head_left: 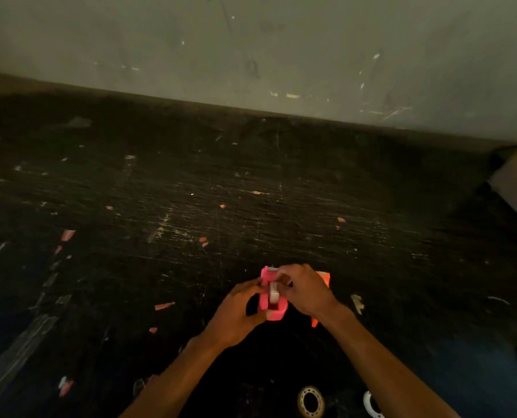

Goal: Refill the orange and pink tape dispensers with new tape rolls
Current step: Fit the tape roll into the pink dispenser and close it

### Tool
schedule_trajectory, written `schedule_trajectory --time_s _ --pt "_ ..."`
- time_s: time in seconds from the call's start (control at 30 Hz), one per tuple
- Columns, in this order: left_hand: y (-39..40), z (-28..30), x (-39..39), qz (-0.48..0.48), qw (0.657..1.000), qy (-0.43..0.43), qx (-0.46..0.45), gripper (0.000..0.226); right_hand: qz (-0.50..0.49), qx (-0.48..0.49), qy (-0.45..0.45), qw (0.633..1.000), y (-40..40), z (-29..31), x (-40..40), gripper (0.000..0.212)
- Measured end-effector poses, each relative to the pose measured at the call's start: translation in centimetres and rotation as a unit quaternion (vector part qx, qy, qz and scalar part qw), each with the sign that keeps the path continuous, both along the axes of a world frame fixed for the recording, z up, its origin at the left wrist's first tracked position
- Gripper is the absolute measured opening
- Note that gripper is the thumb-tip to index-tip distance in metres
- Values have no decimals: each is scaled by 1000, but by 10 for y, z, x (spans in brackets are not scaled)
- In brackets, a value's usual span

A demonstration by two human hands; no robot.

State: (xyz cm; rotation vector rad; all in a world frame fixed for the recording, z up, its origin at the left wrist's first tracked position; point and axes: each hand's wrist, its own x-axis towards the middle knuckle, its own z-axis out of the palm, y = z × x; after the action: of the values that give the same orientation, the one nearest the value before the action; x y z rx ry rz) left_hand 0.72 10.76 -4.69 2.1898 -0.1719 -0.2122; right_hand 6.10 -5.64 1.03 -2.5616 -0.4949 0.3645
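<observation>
While the left hand (236, 315) clamps the near end and left wall of the pink tape dispenser (271, 300), thumb and fingers closed around its body, the dispenser stands steady on the dark, scratched table (191, 182), most likely so it will not skid as the roll goes in. A white tape roll (274, 292) sits upright in the dispenser's well. The right hand (304, 289) reaches over from the other side, its fingertips pinched at the top of the roll near the cutter end; whether they hold the loose tape end or only press the roll down cannot be told. Just behind that hand lies the orange tape dispenser (323, 280), mostly hidden, touching or just beside the pink one, probably parked within reach for its own turn. Well toward the near edge lie a clear roll with a spoked core (311, 402) and, to its right, a white ring (371, 405) cut off by the frame.

Counted: two dispensers, one roll seated, two loose rings near the table's near edge, two hands.
</observation>
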Motion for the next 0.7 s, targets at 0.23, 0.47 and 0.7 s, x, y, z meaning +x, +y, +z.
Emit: schedule_trajectory --time_s 0.23,0.47,0.7 --pt "1 9 -1 -60 996 -57 29 57 32 -19 -44 998 -3 -6 5 10" --pt "4 7 5 -112 982 -99 113 56 79 -31 -100 991 -8 -4 18 19" --pt "5 2 7 -122 976 -86 156 58 65 0 -33 997 -4 -3 36 13"
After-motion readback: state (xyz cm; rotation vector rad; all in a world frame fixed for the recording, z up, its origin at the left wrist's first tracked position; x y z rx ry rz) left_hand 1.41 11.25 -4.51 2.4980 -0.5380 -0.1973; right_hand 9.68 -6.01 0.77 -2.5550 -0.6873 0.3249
